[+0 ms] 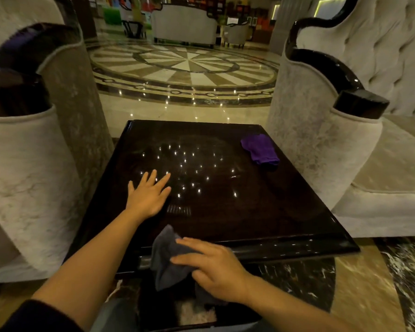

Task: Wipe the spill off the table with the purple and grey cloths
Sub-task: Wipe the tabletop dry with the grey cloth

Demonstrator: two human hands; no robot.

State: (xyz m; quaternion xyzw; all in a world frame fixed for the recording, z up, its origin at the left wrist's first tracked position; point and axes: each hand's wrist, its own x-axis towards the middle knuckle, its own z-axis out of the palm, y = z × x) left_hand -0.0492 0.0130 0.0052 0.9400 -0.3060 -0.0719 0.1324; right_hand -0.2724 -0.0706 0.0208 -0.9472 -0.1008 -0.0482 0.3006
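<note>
Dark glossy square desk (249,207): stands between two pale upholstered armchairs (321,144), ceiling lights reflected on its top.
Left hand (149,195): flat on the desk, fingers spread.
Right hand (216,267): clutching a crumpled grey cloth (165,257) at the desk's near edge.
Purple cloth (260,149): bunched near the far right corner, untouched.

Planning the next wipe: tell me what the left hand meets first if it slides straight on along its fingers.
Only bare table. The left hand points up-right; the purple cloth seems off that line.
</note>
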